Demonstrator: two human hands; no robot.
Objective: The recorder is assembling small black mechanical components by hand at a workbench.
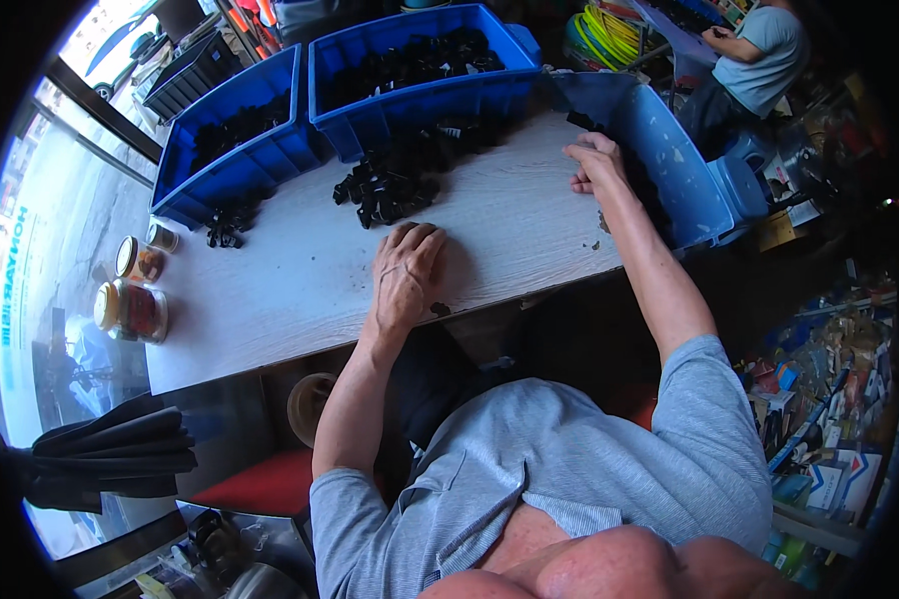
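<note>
Left hand (pixel 407 272) flat on table (pixel 300 290), fingers together, below pile of black parts (pixel 395 180). Right hand (pixel 594 162) curled at table edge, empty. Step: between picks; next needs reach into pile.

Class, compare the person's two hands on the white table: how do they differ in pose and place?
The left hand lies palm down near the table's front edge; the right hand reaches farther, to the tilted blue bin. The left arm is bent; the right is stretched out. Both are bare and hold nothing visible.
</note>
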